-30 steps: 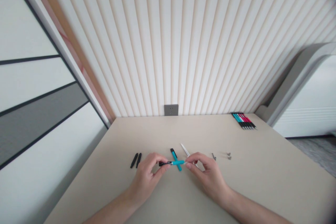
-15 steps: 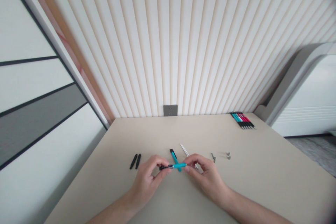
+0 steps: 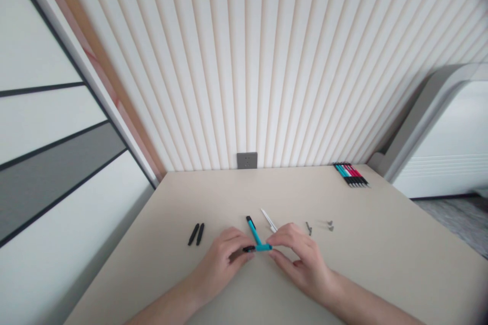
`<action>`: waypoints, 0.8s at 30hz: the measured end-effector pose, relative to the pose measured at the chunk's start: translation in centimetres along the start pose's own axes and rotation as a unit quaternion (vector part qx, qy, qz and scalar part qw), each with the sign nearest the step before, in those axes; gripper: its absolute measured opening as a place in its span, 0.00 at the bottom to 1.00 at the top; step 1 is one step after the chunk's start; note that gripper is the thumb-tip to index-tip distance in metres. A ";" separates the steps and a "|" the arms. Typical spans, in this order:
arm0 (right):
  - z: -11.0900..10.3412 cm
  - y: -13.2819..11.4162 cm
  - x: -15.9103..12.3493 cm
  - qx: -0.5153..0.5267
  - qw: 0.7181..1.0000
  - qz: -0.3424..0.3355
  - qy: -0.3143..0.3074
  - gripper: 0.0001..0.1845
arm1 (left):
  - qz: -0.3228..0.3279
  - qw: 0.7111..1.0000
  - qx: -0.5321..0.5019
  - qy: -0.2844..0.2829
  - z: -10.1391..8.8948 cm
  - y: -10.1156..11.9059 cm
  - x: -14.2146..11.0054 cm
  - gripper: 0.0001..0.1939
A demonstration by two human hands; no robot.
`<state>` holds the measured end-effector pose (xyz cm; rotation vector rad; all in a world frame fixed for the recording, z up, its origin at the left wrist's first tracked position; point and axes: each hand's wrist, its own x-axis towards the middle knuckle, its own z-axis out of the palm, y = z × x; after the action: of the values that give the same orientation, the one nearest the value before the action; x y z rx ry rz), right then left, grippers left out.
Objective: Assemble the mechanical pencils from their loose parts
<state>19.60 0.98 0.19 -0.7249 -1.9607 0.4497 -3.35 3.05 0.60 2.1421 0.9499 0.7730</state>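
Between my two hands is a teal pen barrel (image 3: 263, 247) with a black clip end, lying nearly level. My left hand (image 3: 223, 259) pinches its black end. At the teal end, the thumb and forefinger of my right hand (image 3: 299, 256) close around the tip. Just behind it another teal pen barrel (image 3: 253, 230) with a black top lies slanted on the table. Thin white pen refills (image 3: 269, 219) rest near my right fingers, which partly cover them. Two black tapered sleeves (image 3: 197, 234) lie left of my left hand.
Right of my right hand lie small dark pieces, perhaps springs (image 3: 309, 228), and small silvery cone-like tips (image 3: 330, 226). A row of teal, white and red pens (image 3: 351, 175) sits at the table's (image 3: 213, 193) back right. A grey socket (image 3: 247, 160) is on the ribbed wall.
The held barrel has come nearer to me and slightly right, and now looks shorter. At its right end, the pale piece seen a second ago no longer shows.
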 end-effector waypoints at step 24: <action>-0.9 2.7 0.2 -0.404 0.876 0.209 -0.160 0.10 | 0.060 0.976 0.203 0.048 -0.9 -1.7 -0.1 0.07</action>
<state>21.14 3.19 -0.86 -1.7199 -2.3013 -0.0446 -4.71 4.14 -0.17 2.5541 1.1129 0.8010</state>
